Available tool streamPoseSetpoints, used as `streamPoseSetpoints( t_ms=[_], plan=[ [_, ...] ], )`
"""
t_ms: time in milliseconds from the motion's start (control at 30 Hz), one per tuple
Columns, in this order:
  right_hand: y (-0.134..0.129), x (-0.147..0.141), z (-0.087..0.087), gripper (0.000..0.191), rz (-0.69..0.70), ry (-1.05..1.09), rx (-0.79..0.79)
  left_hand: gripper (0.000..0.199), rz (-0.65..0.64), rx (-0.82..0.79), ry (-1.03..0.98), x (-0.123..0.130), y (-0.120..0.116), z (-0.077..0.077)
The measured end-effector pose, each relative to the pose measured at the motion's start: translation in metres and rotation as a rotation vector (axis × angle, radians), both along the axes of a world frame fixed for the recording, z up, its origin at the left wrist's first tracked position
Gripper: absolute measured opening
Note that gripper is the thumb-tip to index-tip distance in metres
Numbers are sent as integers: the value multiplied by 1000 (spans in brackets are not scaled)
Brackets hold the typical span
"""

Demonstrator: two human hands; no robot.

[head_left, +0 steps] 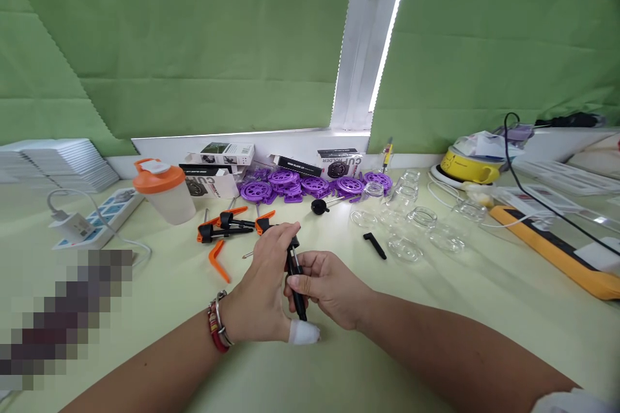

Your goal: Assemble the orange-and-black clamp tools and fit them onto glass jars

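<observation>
Between my hands, upright and slightly tilted, is a slim black tube-shaped part with a metal rod along it and a wider black collar at its top. My right hand pinches its middle between thumb and fingers. My left hand curves around its upper end, fingertips partly hidden; the thumb, wrapped in a white bandage, stretches past the lower tip. Just beyond my left hand lie several black-and-orange trigger heads and a loose orange lever. A small black angled piece lies to the right.
Purple openwork discs and printed boxes line the back. Clear glass bottles stand and lie at right, near a yellow bowl and cables. At left are a shaker bottle with an orange lid and a power strip.
</observation>
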State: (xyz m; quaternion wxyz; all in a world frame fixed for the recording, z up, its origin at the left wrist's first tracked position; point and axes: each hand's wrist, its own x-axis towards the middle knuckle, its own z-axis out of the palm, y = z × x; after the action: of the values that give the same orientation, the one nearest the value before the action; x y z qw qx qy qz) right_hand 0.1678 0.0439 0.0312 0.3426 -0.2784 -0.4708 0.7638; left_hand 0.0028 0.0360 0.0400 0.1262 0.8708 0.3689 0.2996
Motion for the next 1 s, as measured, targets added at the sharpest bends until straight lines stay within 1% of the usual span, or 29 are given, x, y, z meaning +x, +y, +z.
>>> streamPoseSetpoints(
  t_ms=[167,367,467,600,667,733,800,867,1000],
  plan=[
    [-2,0,0,28,25,-22,25,131,12,24,33,2,-3,2],
    [1,-1,2,28,-26,-6,44,108,136,120,-33,10,-6,0],
    [2,-3,3,37,-71,-34,18,101,203,99,-85,14,-6,0],
    [0,-3,1,61,-149,-136,25,97,260,36,-102,15,-8,-1],
    [-1,-2,1,74,-119,-139,56,95,250,32,-102,14,-9,-2],
    [-1,-1,2,77,-59,-128,94,94,215,53,-91,14,-8,-3],
    [0,-2,3,75,-32,-115,116,95,180,75,-67,14,-8,-3],
    [0,-3,3,72,-38,-103,109,100,168,77,-34,14,-8,-3],
    [1,-5,1,69,-55,-96,89,105,194,56,34,13,-9,-5]
  ],
)
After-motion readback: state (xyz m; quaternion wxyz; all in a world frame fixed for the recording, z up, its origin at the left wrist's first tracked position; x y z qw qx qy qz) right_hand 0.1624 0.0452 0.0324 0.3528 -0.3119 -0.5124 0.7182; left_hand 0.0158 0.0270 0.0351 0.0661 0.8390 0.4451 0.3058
